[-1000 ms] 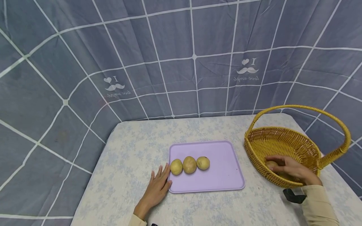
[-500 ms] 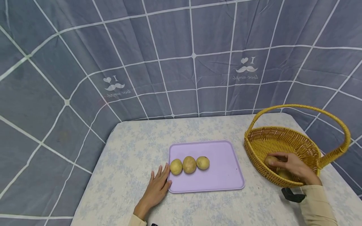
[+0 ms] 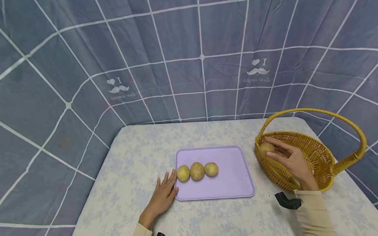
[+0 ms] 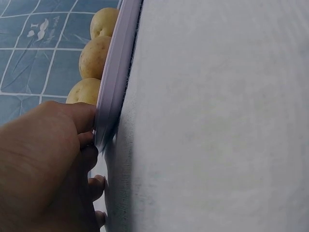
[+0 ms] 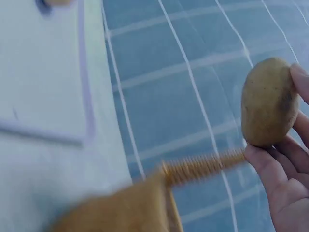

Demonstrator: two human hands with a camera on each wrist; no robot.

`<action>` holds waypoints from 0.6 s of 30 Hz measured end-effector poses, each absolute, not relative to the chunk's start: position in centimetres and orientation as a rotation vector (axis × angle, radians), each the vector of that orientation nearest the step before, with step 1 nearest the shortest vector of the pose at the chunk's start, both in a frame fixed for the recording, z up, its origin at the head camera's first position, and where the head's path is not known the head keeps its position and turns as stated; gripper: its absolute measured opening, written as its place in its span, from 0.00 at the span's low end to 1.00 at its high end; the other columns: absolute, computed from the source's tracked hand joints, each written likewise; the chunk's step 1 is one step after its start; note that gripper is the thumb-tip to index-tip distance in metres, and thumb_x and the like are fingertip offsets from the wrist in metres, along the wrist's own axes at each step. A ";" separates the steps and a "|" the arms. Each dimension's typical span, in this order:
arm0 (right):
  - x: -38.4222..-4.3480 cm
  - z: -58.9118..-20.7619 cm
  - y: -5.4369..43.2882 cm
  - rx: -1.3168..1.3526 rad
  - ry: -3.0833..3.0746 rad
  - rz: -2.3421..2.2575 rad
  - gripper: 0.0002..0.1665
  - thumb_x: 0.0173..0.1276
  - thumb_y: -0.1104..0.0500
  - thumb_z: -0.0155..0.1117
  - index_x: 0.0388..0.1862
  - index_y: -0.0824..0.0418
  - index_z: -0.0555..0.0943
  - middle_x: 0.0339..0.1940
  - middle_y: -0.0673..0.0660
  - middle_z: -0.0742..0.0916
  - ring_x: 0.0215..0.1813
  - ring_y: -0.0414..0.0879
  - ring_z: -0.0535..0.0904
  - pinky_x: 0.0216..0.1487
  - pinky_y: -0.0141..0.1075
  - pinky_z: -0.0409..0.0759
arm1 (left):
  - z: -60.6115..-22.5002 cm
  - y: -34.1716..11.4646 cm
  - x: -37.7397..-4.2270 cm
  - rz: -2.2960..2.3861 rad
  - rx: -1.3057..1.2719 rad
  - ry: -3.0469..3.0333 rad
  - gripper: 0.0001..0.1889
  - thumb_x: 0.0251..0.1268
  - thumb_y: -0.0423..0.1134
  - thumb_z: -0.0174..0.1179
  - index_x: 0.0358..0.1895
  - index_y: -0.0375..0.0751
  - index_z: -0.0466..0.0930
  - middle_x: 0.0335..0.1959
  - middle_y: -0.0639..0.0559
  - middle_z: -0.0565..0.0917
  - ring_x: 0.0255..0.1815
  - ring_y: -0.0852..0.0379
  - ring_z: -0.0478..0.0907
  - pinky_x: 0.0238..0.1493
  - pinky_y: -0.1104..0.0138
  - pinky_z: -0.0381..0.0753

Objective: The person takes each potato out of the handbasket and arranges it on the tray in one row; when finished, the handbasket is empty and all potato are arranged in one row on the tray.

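Note:
Between thumb and fingers my right hand (image 3: 290,160) pinches a potato (image 3: 266,149), held above the left side of a yellow wicker basket (image 3: 319,154). The right wrist view shows that potato (image 5: 269,102) clearly, with the fingertips at its right side and lower end. Another potato (image 3: 294,182) lies low in the basket, partly hidden by my wrist. On a light purple tray (image 3: 233,186), three potatoes (image 3: 197,171) sit in a row from the left edge. My left hand (image 3: 162,196) rests with fingers extended at the tray's left edge, touching it.
The basket's tall handle (image 3: 316,111) arches over its opening. A pale floral cloth (image 3: 141,157) covers the table. Behind and to the left hangs a grey-blue checked curtain (image 3: 183,78).
My right hand has lifted the potato out of the basket's bottom and moved it up and left to the basket's left rim. The left hand has stayed by the tray.

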State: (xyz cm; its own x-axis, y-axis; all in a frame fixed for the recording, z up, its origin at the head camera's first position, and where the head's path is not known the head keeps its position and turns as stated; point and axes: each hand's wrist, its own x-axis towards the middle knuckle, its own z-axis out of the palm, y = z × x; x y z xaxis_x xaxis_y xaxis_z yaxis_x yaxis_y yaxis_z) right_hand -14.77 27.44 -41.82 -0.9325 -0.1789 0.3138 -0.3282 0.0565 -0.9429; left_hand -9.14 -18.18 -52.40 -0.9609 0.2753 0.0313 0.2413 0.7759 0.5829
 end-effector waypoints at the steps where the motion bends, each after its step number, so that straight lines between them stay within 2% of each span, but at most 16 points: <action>1: -15.0 -42.0 26.7 0.576 -2.168 2.050 0.29 0.63 0.78 0.59 0.64 0.79 0.68 0.62 0.48 0.80 0.60 0.35 0.77 0.55 0.24 0.76 | -52.4 -18.2 -9.1 0.942 0.419 2.906 0.31 0.75 0.45 0.48 0.75 0.41 0.51 0.76 0.51 0.53 0.78 0.45 0.44 0.73 0.42 0.33; 4: -15.6 -42.8 24.6 0.652 -2.205 2.022 0.28 0.63 0.76 0.60 0.63 0.78 0.69 0.64 0.53 0.78 0.60 0.35 0.77 0.55 0.25 0.76 | -52.4 -18.2 -9.2 0.940 0.418 2.909 0.31 0.75 0.44 0.48 0.75 0.41 0.51 0.76 0.50 0.53 0.78 0.45 0.44 0.73 0.42 0.33; 9: -16.7 -45.2 21.6 0.717 -2.371 1.884 0.27 0.63 0.70 0.64 0.62 0.73 0.73 0.65 0.69 0.74 0.64 0.30 0.70 0.59 0.23 0.72 | -52.3 -18.2 -9.2 0.946 0.417 2.911 0.31 0.75 0.44 0.48 0.75 0.40 0.51 0.76 0.50 0.53 0.78 0.45 0.44 0.73 0.43 0.33; 11: -17.1 -46.4 20.6 0.729 -2.437 1.838 0.27 0.63 0.67 0.67 0.61 0.72 0.74 0.64 0.71 0.75 0.64 0.32 0.70 0.60 0.22 0.70 | -52.4 -18.1 -9.3 0.948 0.416 2.913 0.31 0.75 0.44 0.48 0.75 0.40 0.52 0.76 0.50 0.53 0.78 0.45 0.44 0.73 0.43 0.33; 14: -17.4 -48.0 19.3 0.752 -2.513 1.807 0.28 0.62 0.64 0.69 0.60 0.73 0.75 0.63 0.70 0.76 0.64 0.44 0.73 0.60 0.23 0.70 | -52.4 -18.1 -9.2 0.945 0.415 2.916 0.31 0.75 0.44 0.48 0.75 0.40 0.52 0.76 0.50 0.53 0.78 0.45 0.44 0.73 0.42 0.33; 18: -17.5 -49.6 18.1 0.807 -2.600 1.743 0.29 0.61 0.61 0.70 0.58 0.75 0.76 0.60 0.69 0.79 0.63 0.62 0.73 0.62 0.31 0.73 | -52.5 -18.1 -9.2 0.946 0.416 2.913 0.31 0.75 0.44 0.48 0.75 0.40 0.52 0.76 0.50 0.53 0.77 0.45 0.44 0.73 0.42 0.33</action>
